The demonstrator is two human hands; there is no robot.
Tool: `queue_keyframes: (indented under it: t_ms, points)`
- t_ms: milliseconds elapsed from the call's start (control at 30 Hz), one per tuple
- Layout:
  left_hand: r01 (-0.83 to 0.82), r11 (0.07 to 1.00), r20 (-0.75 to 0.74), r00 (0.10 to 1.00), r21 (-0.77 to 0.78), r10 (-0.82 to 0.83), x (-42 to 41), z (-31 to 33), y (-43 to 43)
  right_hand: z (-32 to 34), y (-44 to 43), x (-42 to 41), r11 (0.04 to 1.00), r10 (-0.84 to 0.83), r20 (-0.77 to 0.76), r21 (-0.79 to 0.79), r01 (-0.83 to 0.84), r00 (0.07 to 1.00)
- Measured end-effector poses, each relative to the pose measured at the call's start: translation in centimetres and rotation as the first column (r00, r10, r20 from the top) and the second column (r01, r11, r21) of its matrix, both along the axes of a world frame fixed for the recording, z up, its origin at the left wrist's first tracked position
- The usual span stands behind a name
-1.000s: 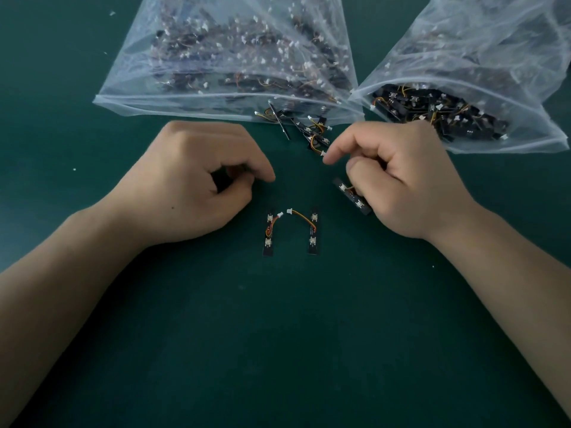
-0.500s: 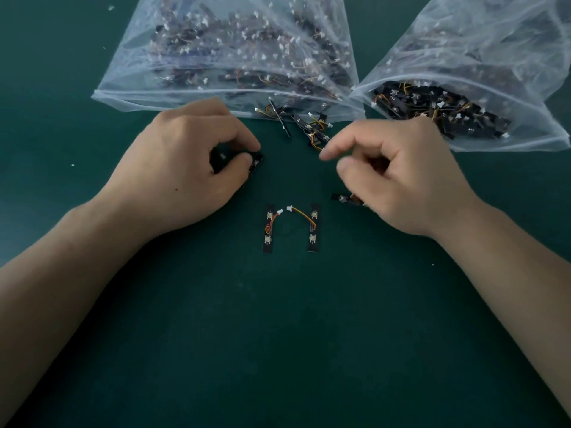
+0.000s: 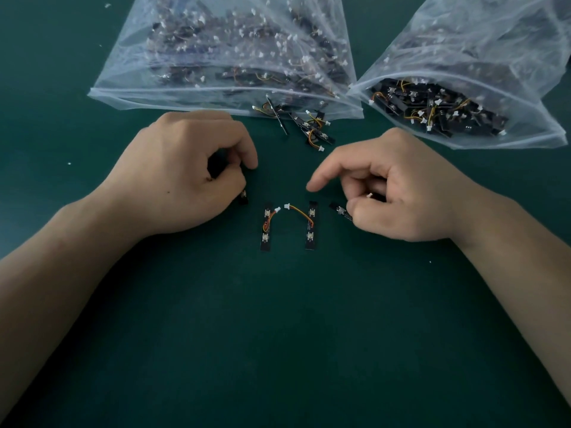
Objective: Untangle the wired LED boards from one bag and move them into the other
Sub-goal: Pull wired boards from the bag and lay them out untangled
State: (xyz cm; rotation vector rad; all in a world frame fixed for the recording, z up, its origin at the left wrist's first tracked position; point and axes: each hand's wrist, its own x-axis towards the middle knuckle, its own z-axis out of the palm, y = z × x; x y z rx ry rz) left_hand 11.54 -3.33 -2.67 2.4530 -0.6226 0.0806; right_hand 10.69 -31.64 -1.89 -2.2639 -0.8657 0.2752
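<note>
Black on dark green tabletop [image 3: 284, 341]: gripping one black wired LED board [image 3: 243, 199] inside the curled left hand [image 3: 182, 180], pinching another black board [image 3: 339, 210] in the right hand [image 3: 408, 193]. Flanking two loose black LED strips [image 3: 266, 233] lying parallel between the hands, broad tabletop opening toward the near edge. Crowding the far edge, a left clear plastic bag [image 3: 148, 75] spilling tangled boards [image 3: 310, 126] and a right clear plastic bag [image 3: 509, 140].

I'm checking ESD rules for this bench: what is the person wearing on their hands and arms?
Nothing that shows: left hand and right hand are ungloved, with no rings, watch or wrist strap in view, and both forearms are bare to the frame's edge.
</note>
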Motion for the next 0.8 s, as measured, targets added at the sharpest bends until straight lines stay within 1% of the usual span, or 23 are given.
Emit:
queue_keyframes:
  t_ms: [67,167,367,433,500,567,633,700,767,800]
  points:
    - [0.001,1.0,-0.024,1.0,-0.013,-0.001,0.0,0.1,0.0,-0.1,0.1,0.0,1.0,-0.019,0.023,-0.002,0.019,1.0]
    - [0.023,0.999,-0.079,0.997,-0.028,-0.025,0.2,0.2,0.2,-0.3,0.2,-0.1,0.997,-0.066,0.03,0.036,0.065,0.997]
    - [0.193,0.981,-0.136,0.971,-0.035,-0.196,0.1,0.7,0.3,-0.4,0.1,0.0,0.997,-0.061,0.016,0.052,0.06,0.998]
    - [0.214,0.976,-0.147,0.965,-0.047,-0.219,0.1,0.7,0.4,-0.6,0.1,0.1,0.988,-0.119,0.029,0.102,0.116,0.992]
    - [0.213,0.974,-0.157,0.962,-0.084,-0.224,0.1,0.7,0.5,-0.9,0.3,0.1,0.968,-0.215,0.068,0.151,0.203,0.974]
    - [0.206,0.972,-0.142,0.965,-0.111,-0.221,0.1,0.6,0.5,-1.0,0.6,0.1,0.952,-0.277,0.113,0.171,0.256,0.954]
    - [0.189,0.977,-0.101,0.975,-0.101,-0.199,0.1,0.5,0.5,-1.0,0.7,0.0,0.946,-0.304,0.155,0.161,0.28,0.94]
    - [0.177,0.984,-0.053,0.982,-0.033,-0.179,0.2,0.5,0.7,-1.0,0.8,0.0,0.945,-0.324,0.198,0.124,0.304,0.925]
    - [0.183,0.983,-0.022,0.983,0.028,-0.182,0.3,0.6,0.9,-0.9,1.0,0.0,0.948,-0.314,0.258,0.026,0.319,0.914]
    - [0.192,0.981,-0.022,0.981,0.029,-0.191,0.4,0.6,0.9,-0.9,1.1,-0.1,0.948,-0.296,0.279,-0.029,0.316,0.913]
